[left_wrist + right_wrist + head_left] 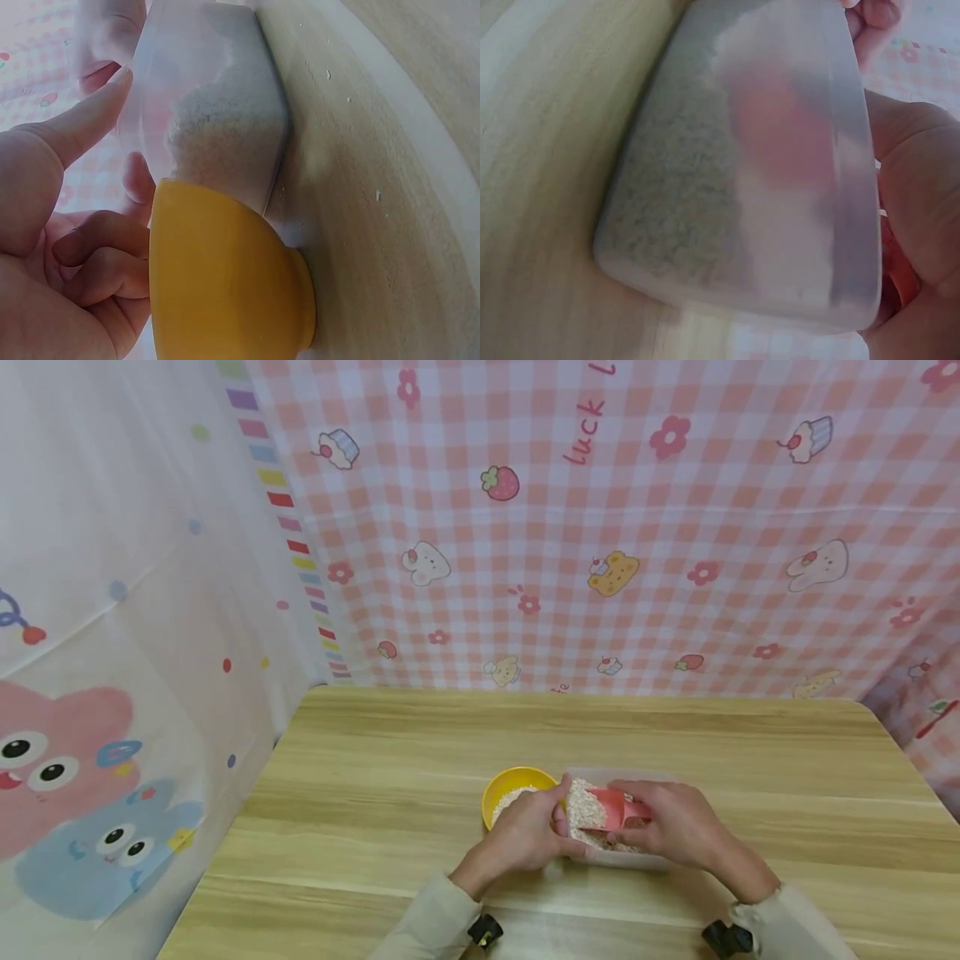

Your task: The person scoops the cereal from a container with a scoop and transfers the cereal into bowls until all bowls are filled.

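Observation:
A clear plastic container (637, 860) of pale oat flakes (582, 806) stands on the table, its wall close up in the right wrist view. My left hand (528, 827) grips the container's left end, with thumb and forefinger at the rim. Its other fingers (112, 274) are curled beside a yellow bowl (225, 277), which also holds flakes. With my right hand (678, 822) I hold a red scoop (613, 808) by its handle, inside the container. Flakes lie at the scoop's front, and its red shape shows through the container wall (780, 240).
The wooden table (390, 760) runs back to a pink checked cloth (555, 543). A white cloth with cartoon figures (90, 827) hangs at the left. A few loose flakes (378, 196) lie on the tabletop near the bowl.

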Motion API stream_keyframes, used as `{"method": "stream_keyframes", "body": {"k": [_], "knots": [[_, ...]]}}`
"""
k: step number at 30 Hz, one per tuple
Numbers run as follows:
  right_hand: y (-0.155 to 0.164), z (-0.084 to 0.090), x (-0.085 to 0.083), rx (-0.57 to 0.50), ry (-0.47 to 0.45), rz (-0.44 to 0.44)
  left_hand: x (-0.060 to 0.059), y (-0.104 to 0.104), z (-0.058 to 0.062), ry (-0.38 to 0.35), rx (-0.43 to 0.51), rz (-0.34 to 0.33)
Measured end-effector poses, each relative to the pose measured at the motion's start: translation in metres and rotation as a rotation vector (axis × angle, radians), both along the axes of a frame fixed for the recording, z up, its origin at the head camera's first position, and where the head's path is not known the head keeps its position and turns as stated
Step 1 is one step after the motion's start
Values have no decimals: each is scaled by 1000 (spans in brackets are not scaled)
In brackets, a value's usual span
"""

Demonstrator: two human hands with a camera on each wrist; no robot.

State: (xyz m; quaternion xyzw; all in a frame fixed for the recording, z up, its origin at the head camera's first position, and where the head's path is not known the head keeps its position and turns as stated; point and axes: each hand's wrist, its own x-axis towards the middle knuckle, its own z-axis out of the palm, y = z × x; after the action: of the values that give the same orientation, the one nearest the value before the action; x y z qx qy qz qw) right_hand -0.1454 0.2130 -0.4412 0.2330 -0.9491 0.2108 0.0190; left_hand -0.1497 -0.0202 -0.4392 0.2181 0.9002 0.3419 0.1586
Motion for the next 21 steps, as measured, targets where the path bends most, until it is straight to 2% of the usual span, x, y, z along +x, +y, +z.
{"method": "stream_keyframes", "body": {"k": [8,21], "knots": [[6,-3,3,19,78,2,0,-2,1,13,2,-1],[17,-1,3,-78,36,49,1,-2,1,11,0,10]]}}
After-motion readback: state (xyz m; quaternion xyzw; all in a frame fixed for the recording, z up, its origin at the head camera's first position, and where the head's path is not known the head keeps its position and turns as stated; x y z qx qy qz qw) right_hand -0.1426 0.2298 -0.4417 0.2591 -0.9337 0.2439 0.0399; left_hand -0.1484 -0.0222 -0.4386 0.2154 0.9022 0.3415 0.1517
